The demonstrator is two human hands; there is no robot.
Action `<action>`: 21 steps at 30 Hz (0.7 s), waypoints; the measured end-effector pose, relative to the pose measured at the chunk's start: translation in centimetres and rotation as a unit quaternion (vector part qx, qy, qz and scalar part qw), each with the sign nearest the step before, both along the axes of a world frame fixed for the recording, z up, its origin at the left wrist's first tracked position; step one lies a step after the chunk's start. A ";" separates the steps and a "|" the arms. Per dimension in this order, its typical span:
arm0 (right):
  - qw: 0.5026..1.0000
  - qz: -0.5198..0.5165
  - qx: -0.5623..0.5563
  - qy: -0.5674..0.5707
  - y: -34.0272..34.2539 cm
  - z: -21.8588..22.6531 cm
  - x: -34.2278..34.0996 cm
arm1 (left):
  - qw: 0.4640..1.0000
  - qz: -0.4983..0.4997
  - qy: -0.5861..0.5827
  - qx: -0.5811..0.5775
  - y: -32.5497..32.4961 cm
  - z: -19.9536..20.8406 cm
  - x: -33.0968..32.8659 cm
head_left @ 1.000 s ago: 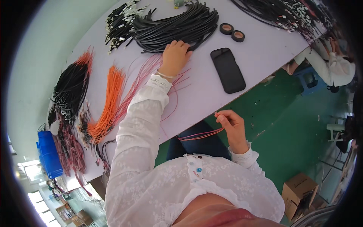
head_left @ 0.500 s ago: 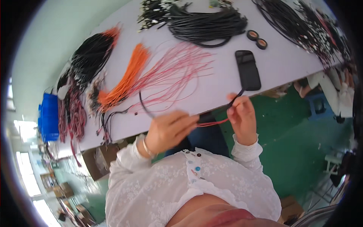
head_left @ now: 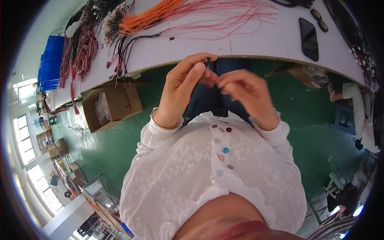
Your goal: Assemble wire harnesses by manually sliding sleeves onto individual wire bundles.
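My left hand is just off the table's front edge, thumb and forefinger pinched on a short black piece, which looks like the end of the black cable. The rest of the cable is hidden behind the fingers. Close beside it, my right hand is partly smeared by motion. Its fingertips come together near the left fingers, but whatever lies between them is too small to make out. Beyond the hands, loose pink-red wires fan out from an orange wire bundle on the table.
The white table curves across the top. On it lie a black phone, two tape rolls and red-black wire coils. Blue bins stand at the left. An open cardboard box sits below the edge. Someone's leg shows at right.
The view has tilted, so the table now sits higher in the picture. My hands have come closer together. The stretched black cable and red wires between them no longer show.
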State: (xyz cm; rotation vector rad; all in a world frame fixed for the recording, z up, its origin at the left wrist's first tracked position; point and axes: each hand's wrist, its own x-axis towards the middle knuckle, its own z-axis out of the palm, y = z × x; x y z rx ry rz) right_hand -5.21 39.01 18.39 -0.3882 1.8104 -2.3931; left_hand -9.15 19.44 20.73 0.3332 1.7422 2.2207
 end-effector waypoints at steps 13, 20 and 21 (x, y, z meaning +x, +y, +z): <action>0.925 -0.123 0.276 0.231 0.5 2.6 -0.1 | 0.953 -0.004 0.240 -0.185 -2.6 0.3 2.0; 0.941 -0.109 0.247 0.203 0.7 2.2 0.1 | 0.960 -0.001 0.227 -0.164 -2.5 -0.2 2.1; 0.941 -0.110 0.247 0.202 0.7 2.2 0.1 | 0.960 -0.002 0.226 -0.164 -2.5 -0.3 2.0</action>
